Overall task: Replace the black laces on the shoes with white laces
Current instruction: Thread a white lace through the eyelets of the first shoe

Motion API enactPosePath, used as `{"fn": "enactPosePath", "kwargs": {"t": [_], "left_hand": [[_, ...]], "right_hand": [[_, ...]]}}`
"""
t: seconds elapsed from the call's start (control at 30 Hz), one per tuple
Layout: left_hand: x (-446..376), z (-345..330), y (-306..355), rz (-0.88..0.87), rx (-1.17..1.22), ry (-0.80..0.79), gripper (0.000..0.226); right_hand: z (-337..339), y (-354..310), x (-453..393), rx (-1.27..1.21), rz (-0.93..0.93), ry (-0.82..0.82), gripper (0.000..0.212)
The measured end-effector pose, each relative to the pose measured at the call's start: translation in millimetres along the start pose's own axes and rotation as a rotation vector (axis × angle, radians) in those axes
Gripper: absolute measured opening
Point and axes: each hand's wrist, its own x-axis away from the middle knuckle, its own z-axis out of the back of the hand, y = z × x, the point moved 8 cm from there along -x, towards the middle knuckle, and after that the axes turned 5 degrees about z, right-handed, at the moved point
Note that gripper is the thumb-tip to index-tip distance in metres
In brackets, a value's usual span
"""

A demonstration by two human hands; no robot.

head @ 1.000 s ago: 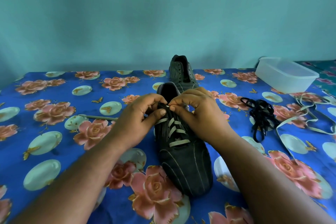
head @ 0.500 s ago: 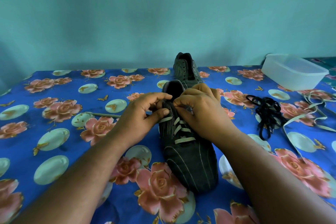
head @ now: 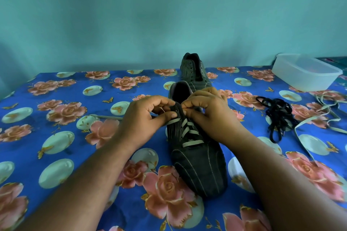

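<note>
A dark striped shoe [head: 197, 163] lies toe towards me on the flowered cloth, with a white lace [head: 189, 131] crossed through its lower eyelets. My left hand [head: 142, 118] pinches the shoe's left eyelet flap near the top. My right hand [head: 208, 112] pinches the lace end at the top eyelets; the tip is hidden between my fingers. One loose end of the white lace trails left across the cloth [head: 105, 117]. A second dark shoe [head: 194, 70] without laces stands behind. The removed black laces [head: 277, 114] lie bunched at the right.
A clear plastic tub [head: 306, 72] stands at the back right corner. More white lace [head: 323, 118] is strewn to the right of the black laces. The blue flowered tablecloth [head: 56, 137] ends at a teal wall behind.
Both hands have stayed at the top eyelets, with only small finger shifts. The view has tilted slightly, so the shoes sit lower and more to the right.
</note>
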Motion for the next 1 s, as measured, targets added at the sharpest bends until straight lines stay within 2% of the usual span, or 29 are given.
{"fn": "enactPosePath", "kwargs": {"t": [0.17, 0.27, 0.4, 0.47, 0.57, 0.67, 0.87, 0.93, 1.0], "left_hand": [[0.1, 5.3, 9.6, -0.124, -0.065, 0.046, 0.017], [-0.4, 3.0, 4.1, -0.035, 0.014, 0.014, 0.009], [-1.0, -4.1, -9.6, 0.126, 0.144, -0.054, 0.005], [-2.0, -0.9, -19.1, 0.197, 0.202, -0.078, 0.006], [-3.3, 9.6, -31.9, 0.277, 0.237, -0.096, 0.01], [-4.8, 30.5, -46.3, 0.379, 0.257, -0.008, 0.005], [-8.6, 71.5, -74.5, 0.457, 0.069, 0.2, 0.008], [-9.0, 71.2, -72.2, 0.433, 0.041, 0.25, 0.005], [-12.2, 57.8, -53.7, 0.305, -0.002, 0.191, 0.014]], "right_hand": [[-2.7, 11.9, -0.1, -0.195, -0.064, -0.054, 0.01], [1.2, 8.5, -2.0, -0.218, -0.033, -0.056, 0.011], [15.7, 21.0, -0.4, -0.158, -0.107, 0.047, 0.025], [13.9, 30.0, 2.1, -0.051, -0.144, -0.004, 0.033], [11.0, 37.6, 5.1, -0.028, -0.164, -0.045, 0.034], [7.5, 39.7, 5.8, -0.115, -0.178, -0.058, 0.033], [2.7, 35.7, 10.2, -0.337, -0.224, -0.141, 0.029], [2.9, 33.2, 10.1, -0.382, -0.246, -0.159, 0.029], [3.4, 29.7, 9.0, -0.383, -0.253, -0.164, 0.03]]}}
